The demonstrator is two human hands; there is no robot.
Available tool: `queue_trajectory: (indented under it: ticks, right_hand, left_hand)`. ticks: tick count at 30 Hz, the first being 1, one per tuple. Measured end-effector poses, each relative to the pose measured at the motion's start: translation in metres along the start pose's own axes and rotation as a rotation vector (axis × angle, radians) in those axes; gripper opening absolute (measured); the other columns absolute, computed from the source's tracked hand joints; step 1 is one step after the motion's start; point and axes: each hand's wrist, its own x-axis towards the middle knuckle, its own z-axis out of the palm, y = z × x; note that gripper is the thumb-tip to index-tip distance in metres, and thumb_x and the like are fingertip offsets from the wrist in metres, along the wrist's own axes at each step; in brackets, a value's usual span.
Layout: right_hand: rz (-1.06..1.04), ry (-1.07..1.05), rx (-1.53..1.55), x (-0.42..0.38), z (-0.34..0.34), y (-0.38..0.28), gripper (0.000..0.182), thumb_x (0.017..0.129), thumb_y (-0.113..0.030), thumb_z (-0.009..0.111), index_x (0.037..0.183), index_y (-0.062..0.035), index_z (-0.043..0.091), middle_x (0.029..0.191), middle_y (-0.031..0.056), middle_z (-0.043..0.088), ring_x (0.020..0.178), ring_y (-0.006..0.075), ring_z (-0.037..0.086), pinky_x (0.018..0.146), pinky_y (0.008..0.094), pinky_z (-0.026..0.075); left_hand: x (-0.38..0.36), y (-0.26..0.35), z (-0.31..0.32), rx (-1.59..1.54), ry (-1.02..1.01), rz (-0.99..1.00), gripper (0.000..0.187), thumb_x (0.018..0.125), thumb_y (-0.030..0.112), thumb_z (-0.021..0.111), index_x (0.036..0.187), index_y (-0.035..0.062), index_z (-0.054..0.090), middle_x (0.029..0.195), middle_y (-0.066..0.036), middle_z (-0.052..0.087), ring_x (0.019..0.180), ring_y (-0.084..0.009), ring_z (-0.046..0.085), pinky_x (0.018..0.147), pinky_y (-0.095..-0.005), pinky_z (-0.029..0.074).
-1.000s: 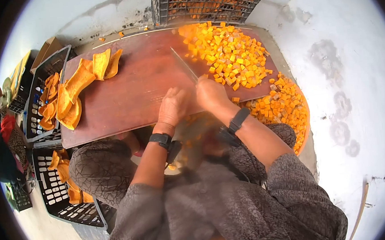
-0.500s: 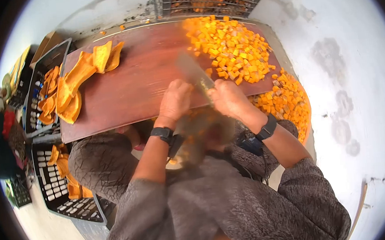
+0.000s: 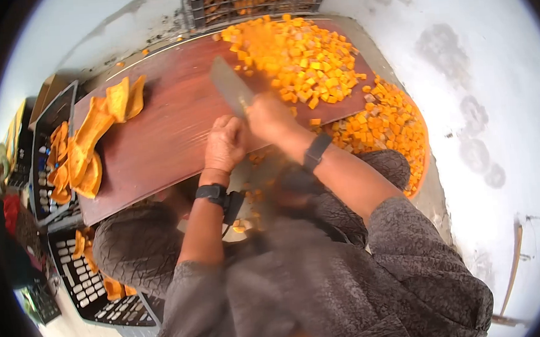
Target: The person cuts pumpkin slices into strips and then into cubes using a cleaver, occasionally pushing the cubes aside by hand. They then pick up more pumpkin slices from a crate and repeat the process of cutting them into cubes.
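My right hand (image 3: pixel 271 118) is wrapped round the handle of a cleaver (image 3: pixel 230 83), its broad blade pointing up and left over the red-brown board (image 3: pixel 166 113). Just left of it, my left hand (image 3: pixel 225 141) is closed near the board's front edge, its fingers curled; whether anything is inside them is hidden. A heap of orange pumpkin cubes (image 3: pixel 316 65) covers the board's right part, beyond the blade, partly blurred. At the board's left end lie several large curved pumpkin slabs (image 3: pixel 92 134).
Below the board's right corner sits a round orange tub (image 3: pixel 425 157) full of cubes. Black crates (image 3: pixel 70 270) with pumpkin pieces stand at the left. Another crate (image 3: pixel 258 0) stands behind the board. A white wall (image 3: pixel 490 90) closes off the right side.
My right hand and the cleaver have moved left, so the blade is now farther from the heap's front. The view has shifted a little, with the scene sliding left. My left hand stays closed.
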Motion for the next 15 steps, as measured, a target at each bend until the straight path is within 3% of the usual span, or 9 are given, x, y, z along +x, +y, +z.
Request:
queue_trajectory:
  ticks: [2, 4, 6, 7, 8, 10, 15]
  right_hand:
    - [0.008, 0.074, 0.034, 0.003, -0.008, 0.001, 0.023, 0.088, -0.021, 0.056, 0.092, 0.0011, 0.062, 0.087, 0.0266, 0.067, 0.088, 0.0444, 0.066, 0.077, 0.0507, 0.053]
    - [-0.087, 0.168, -0.008, 0.005, -0.014, 0.013, 0.025, 0.091, -0.023, 0.054, 0.092, 0.0012, 0.062, 0.079, 0.0228, 0.067, 0.071, 0.0384, 0.068, 0.066, 0.0477, 0.055]
    - [0.284, -0.035, 0.465, -0.004, -0.044, 0.002, 0.025, 0.094, -0.022, 0.053, 0.087, 0.0016, 0.059, 0.069, 0.0169, 0.064, 0.052, 0.0272, 0.064, 0.049, 0.0413, 0.052]
    - [0.286, 0.007, 0.596, -0.011, -0.051, 0.004, 0.025, 0.099, -0.025, 0.054, 0.098, 0.0001, 0.055, 0.059, 0.0043, 0.053, 0.039, 0.0103, 0.047, 0.035, 0.0284, 0.043]
    - [0.287, 0.008, 0.593, -0.02, -0.06, 0.008, 0.025, 0.099, -0.025, 0.054, 0.098, 0.0001, 0.055, 0.059, 0.0043, 0.053, 0.039, 0.0103, 0.047, 0.035, 0.0284, 0.043]
    - [0.367, 0.109, 0.893, -0.037, -0.076, 0.014, 0.024, 0.099, -0.022, 0.052, 0.097, 0.0015, 0.055, 0.06, 0.0057, 0.054, 0.039, 0.0128, 0.048, 0.036, 0.0297, 0.043]
    - [0.477, 0.361, 0.98, -0.084, -0.076, 0.047, 0.026, 0.1, -0.023, 0.048, 0.096, 0.0022, 0.056, 0.059, 0.0064, 0.053, 0.039, 0.0134, 0.046, 0.037, 0.0298, 0.044]
  left_hand:
    - [-0.002, -0.002, 0.0, -0.017, 0.002, -0.023, 0.013, 0.074, -0.003, 0.063, 0.084, 0.0039, 0.061, 0.089, -0.015, 0.062, 0.09, -0.0373, 0.059, 0.08, -0.0423, 0.05]
    - [-0.002, -0.004, 0.0, -0.038, 0.017, -0.02, 0.013, 0.075, -0.003, 0.063, 0.086, 0.0038, 0.061, 0.09, -0.014, 0.062, 0.09, -0.037, 0.059, 0.08, -0.0423, 0.05]
    - [-0.002, -0.003, 0.0, -0.028, 0.012, -0.058, 0.016, 0.076, -0.003, 0.062, 0.09, 0.004, 0.061, 0.092, -0.014, 0.062, 0.091, -0.0368, 0.059, 0.08, -0.0423, 0.05]
    - [-0.001, 0.001, 0.0, -0.032, -0.004, -0.08, 0.018, 0.076, -0.003, 0.062, 0.093, 0.0042, 0.062, 0.094, -0.014, 0.062, 0.092, -0.0367, 0.06, 0.08, -0.0422, 0.051]
    - [-0.001, 0.004, -0.001, -0.035, -0.004, -0.08, 0.018, 0.076, -0.003, 0.062, 0.093, 0.0042, 0.062, 0.094, -0.014, 0.062, 0.092, -0.0367, 0.06, 0.08, -0.0422, 0.051]
    - [0.001, 0.008, -0.004, -0.015, 0.019, -0.097, 0.026, 0.077, 0.0, 0.065, 0.103, 0.0054, 0.062, 0.098, -0.015, 0.061, 0.094, -0.0369, 0.06, 0.08, -0.0421, 0.052]
    - [0.001, 0.003, 0.002, 0.035, -0.034, -0.114, 0.032, 0.079, 0.003, 0.067, 0.11, 0.0067, 0.062, 0.1, -0.015, 0.06, 0.094, -0.0366, 0.061, 0.081, -0.0423, 0.053]
